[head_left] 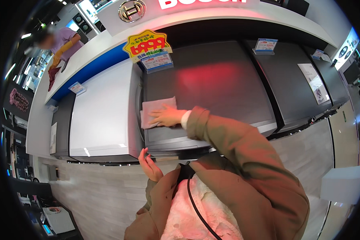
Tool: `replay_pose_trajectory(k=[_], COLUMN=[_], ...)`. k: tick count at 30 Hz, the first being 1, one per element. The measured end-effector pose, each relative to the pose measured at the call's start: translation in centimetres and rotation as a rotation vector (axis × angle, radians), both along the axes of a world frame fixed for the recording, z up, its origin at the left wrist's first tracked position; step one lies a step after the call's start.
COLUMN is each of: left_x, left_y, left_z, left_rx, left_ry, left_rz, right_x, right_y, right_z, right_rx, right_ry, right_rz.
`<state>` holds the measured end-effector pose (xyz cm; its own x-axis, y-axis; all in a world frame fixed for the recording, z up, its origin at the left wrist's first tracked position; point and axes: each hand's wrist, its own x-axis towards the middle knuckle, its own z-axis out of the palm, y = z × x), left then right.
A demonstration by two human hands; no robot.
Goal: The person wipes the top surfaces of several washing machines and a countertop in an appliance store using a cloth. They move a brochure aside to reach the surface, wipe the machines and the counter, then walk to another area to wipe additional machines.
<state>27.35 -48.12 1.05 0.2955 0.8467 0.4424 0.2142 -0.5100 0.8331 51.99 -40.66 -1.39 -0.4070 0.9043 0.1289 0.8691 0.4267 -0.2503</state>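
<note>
My right hand lies flat with spread fingers on a folded pale pink cloth. The cloth rests on the dark grey top of an appliance, by its left edge near the front. My left hand is raised in front of that appliance's front left corner, fingers stretched out and holding nothing. Just left of the cloth stands a white appliance, a narrow gap between the two.
A yellow price sign and a price card holder stand at the dark top's back left. More dark appliances adjoin on the right. Behind runs a white counter. At the far left a person holds a dark red cloth.
</note>
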Motion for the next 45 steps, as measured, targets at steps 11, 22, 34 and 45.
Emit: replay_pose_trajectory(k=[11, 22, 34, 45], left_x=[5.3, 7.5, 1.4, 6.6], left_y=[-0.5, -1.2, -1.2, -2.2], left_z=[0.7, 1.1, 0.2, 0.2], left_rx=[0.023, 0.028, 0.045, 0.043], left_ry=[0.045, 0.074, 0.028, 0.05], left_rz=[-0.263, -0.41, -0.082, -0.346], right_x=[16.3, 21.7, -7.8, 9.3], right_y=[-13.2, -26.5, -1.6, -24.1], right_z=[-1.2, 1.8, -0.8, 3.1], right_rx=[0.178, -0.249, -0.014, -0.052], right_ry=[-0.057, 0.09, 0.05, -0.077], right_rz=[-0.35, -0.81, 0.226, -0.214])
